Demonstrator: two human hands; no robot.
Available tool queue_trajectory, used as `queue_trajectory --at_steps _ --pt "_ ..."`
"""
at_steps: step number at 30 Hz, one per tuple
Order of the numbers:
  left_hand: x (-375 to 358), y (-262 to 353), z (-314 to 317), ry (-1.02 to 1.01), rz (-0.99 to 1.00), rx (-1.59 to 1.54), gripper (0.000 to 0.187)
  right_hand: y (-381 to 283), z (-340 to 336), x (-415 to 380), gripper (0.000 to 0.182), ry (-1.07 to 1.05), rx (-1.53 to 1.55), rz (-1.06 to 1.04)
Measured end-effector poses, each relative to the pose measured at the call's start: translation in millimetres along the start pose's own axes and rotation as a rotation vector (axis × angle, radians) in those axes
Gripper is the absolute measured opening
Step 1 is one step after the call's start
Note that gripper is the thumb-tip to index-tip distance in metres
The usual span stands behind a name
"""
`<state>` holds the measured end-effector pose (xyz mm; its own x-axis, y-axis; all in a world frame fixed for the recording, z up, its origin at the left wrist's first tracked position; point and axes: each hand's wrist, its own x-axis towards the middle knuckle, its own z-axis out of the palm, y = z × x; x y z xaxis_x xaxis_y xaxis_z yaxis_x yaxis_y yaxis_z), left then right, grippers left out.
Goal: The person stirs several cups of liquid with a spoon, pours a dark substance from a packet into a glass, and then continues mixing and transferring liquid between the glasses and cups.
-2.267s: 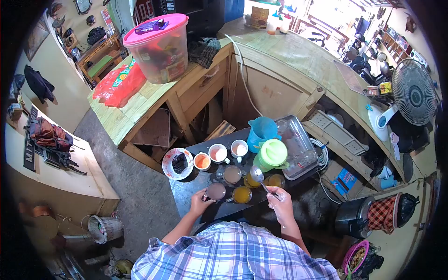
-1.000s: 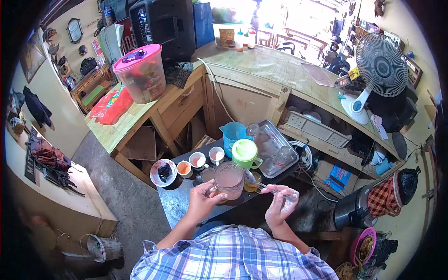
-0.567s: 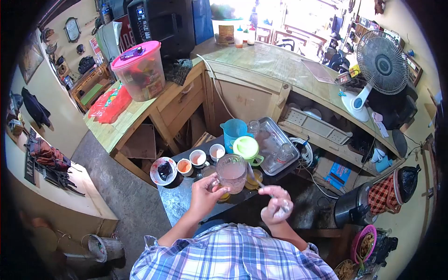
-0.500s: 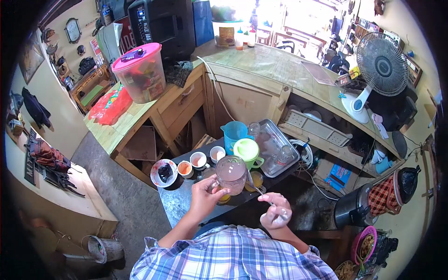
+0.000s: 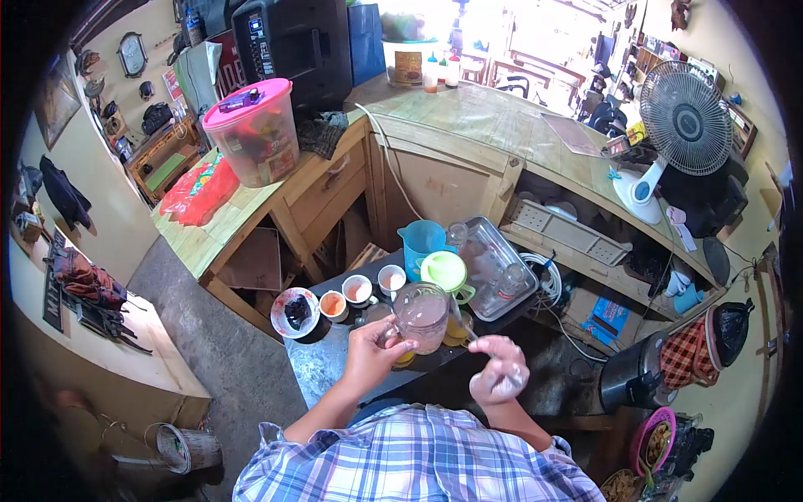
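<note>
My left hand [image 5: 368, 356] is closed on a glass mug [image 5: 421, 316] of cloudy, pinkish drink, held above the low dark table. Just right of the mug, my right hand [image 5: 499, 372] pinches a metal spoon [image 5: 462, 325]. The spoon is apart from the drink, its far end near a glass of yellow liquid [image 5: 456, 333] on the table. Beyond the mug stand a green-lidded pitcher [image 5: 443, 268] and a blue plastic jug [image 5: 421, 243]. Three white cups, the nearest an orange-filled cup [image 5: 333, 305], line up to the left.
A bowl [image 5: 284, 325] with something black inside sits at the table's left end. A metal tray [image 5: 525, 294] holding glasses lies at the right. Wooden counters [image 5: 493, 125] surround the table, bearing a pink-lidded tub [image 5: 263, 142] and a fan [image 5: 686, 121]. A white cable [image 5: 548, 280] hangs beside the tray.
The glass mug has shifted slightly right and tipped a little, showing more of its inside. My right hand and the spoon have moved slightly; the spoon appears more upright.
</note>
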<state>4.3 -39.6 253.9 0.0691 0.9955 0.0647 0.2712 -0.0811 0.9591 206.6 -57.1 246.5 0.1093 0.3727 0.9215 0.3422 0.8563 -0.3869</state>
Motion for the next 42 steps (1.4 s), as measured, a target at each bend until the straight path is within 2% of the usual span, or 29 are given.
queue_trajectory --at_steps 3,5,7,13,15,17,18,20,21,23,27,29,33,35,37,39,41,42 --pt "2.0 2.0 -1.7 -0.014 -0.038 -0.035 0.041 -8.2 -1.9 -4.8 0.012 -0.019 0.027 -0.054" --pt "0.6 0.9 -0.5 -0.017 -0.065 -0.046 0.04 -4.2 -3.0 5.1 0.011 -0.061 -0.049 0.041" --pt "2.3 -0.3 -0.6 -0.006 0.009 0.016 0.038 2.6 7.1 5.7 0.007 0.069 0.021 0.175" --pt "6.8 -3.3 -3.7 -0.058 0.02 -0.011 0.027 3.3 -5.0 2.8 0.013 0.054 0.051 0.075" --pt "6.0 6.1 -2.3 -0.071 0.04 -0.016 0.025 17.7 0.9 2.4 0.016 0.166 0.114 0.275" --pt "5.8 8.7 0.2 -0.082 0.068 -0.019 0.025 25.2 11.5 18.0 0.015 0.346 0.336 0.549" --pt "5.9 7.7 1.5 -0.126 0.031 -0.082 0.024 29.6 11.0 21.3 0.015 0.346 0.336 0.551" --pt "7.7 2.6 1.2 -0.166 -0.001 -0.143 0.023 42.6 3.9 25.0 0.016 0.434 0.551 0.763" --pt "8.6 -1.1 -0.3 -0.188 0.04 -0.12 0.023 48.6 -0.9 24.4 0.016 0.493 0.565 0.806" --pt "10.0 -1.3 -0.8 -0.208 0.079 -0.1 0.023 61.2 -11.4 21.2 0.016 0.442 0.651 0.873" --pt "9.1 19.5 0.1 -0.26 0.021 -0.08 0.023 57.1 7.9 24.7 0.017 0.34 0.759 0.999" --pt "11.2 20.0 -0.7 -0.283 0.017 -0.084 0.024 67.7 3.6 21.6 0.018 0.352 0.822 1.026" --pt "13.7 9.0 0.0 -0.327 0.128 -0.143 0.028 80.9 -7.0 25.8 0.02 0.392 0.941 1.032" --pt "14.7 10.8 1.3 -0.347 0.147 -0.139 0.029 74.3 1.5 28.0 0.019 0.287 0.955 1.147" --pt "15.6 24.6 0.4 -0.375 -0.069 -0.097 0.044 76.3 1.2 27.8 0.018 0.247 0.968 1.144" --pt "15.9 18.9 -0.5 -0.368 -0.004 -0.134 0.041 87.9 -10.4 23.8 0.017 0.368 1.041 1.095" --pt "17.3 9.4 0.7 -0.363 0.061 -0.178 0.039 90.7 -15.7 22.9 0.018 0.399 1.102 1.049" --pt "18.4 3.8 1.7 -0.358 0.096 -0.188 0.025 83.9 -13.0 25.3 0.017 0.355 1.021 1.048"
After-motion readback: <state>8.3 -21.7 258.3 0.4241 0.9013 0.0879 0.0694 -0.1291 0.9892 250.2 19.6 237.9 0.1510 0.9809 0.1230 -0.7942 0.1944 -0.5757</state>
